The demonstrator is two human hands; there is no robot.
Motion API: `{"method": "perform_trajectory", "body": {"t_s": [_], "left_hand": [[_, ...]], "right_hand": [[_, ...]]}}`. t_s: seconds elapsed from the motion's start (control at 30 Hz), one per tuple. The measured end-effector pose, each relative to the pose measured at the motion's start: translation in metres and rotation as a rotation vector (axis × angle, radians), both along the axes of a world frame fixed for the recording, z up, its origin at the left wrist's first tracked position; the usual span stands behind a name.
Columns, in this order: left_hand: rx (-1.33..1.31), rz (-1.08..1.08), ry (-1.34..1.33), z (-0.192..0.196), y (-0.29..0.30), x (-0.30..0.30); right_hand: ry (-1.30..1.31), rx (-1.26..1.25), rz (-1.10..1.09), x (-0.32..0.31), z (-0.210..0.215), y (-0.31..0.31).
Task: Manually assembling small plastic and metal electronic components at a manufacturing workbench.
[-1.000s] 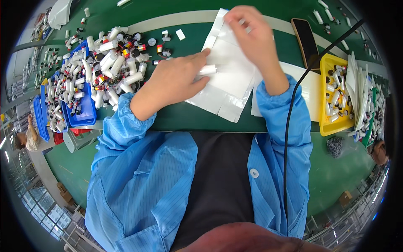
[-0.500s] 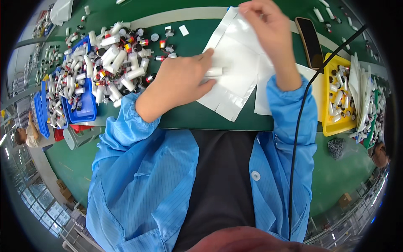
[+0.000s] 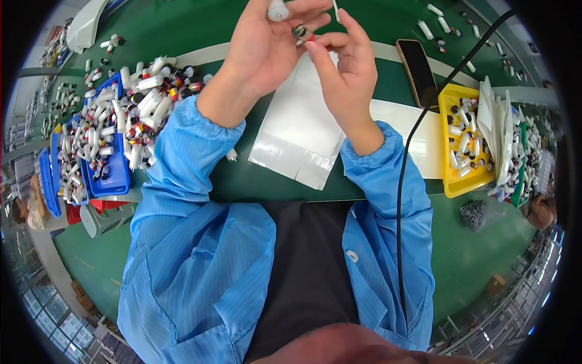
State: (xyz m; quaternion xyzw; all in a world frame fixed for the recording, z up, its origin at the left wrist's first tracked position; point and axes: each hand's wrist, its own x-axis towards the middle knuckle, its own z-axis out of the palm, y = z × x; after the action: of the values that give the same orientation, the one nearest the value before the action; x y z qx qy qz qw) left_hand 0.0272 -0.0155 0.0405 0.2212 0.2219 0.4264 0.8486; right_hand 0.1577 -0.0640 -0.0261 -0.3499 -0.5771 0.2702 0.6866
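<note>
My left hand [image 3: 257, 51], palm up at the top edge of the view, holds a white cylinder [image 3: 277, 10]. A thin reddish wire seems to run from it to a small dark cylindrical part with a red band [image 3: 303, 33]. That part lies between my two hands, and the thumb and finger of my right hand [image 3: 348, 76] pinch its red end. Close to the right fingertips stands a thin white stick [image 3: 336, 11]; what holds it I cannot make out. Below both hands, a white plastic bag [image 3: 297, 130] lies flat on the green table [image 3: 236, 185].
Many white cylinders and small dark parts [image 3: 151, 103] are heaped at left, around blue trays [image 3: 112, 176]. A phone [image 3: 418, 73], a yellow tray [image 3: 451, 176] of similar pieces and white sheets [image 3: 418, 142] are at right. A black cable [image 3: 403, 176] hangs across my right side.
Both hands have left the white bag and moved up and together. The left hand has brought up a white cylinder, and the right has let go of the bag's far edge.
</note>
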Motion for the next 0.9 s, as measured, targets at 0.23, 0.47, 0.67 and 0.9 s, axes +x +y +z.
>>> {"method": "perform_trajectory", "body": {"t_s": [0.23, 0.47, 0.67, 0.9], "left_hand": [[0.044, -0.064, -0.161, -0.014, 0.004, 0.001], [0.156, -0.093, -0.028, -0.017, -0.002, -0.001], [0.359, -0.161, 0.329, -0.005, 0.008, -0.009], [0.504, 0.038, 0.409, -0.008, 0.007, -0.006]], "right_hand": [[0.415, -0.265, 0.203, 0.002, 0.011, -0.002], [-0.077, -0.262, -0.002, 0.007, 0.021, -0.006], [0.436, -0.33, 0.337, 0.028, 0.01, 0.005], [0.309, -0.19, 0.197, 0.025, 0.007, 0.005]]}}
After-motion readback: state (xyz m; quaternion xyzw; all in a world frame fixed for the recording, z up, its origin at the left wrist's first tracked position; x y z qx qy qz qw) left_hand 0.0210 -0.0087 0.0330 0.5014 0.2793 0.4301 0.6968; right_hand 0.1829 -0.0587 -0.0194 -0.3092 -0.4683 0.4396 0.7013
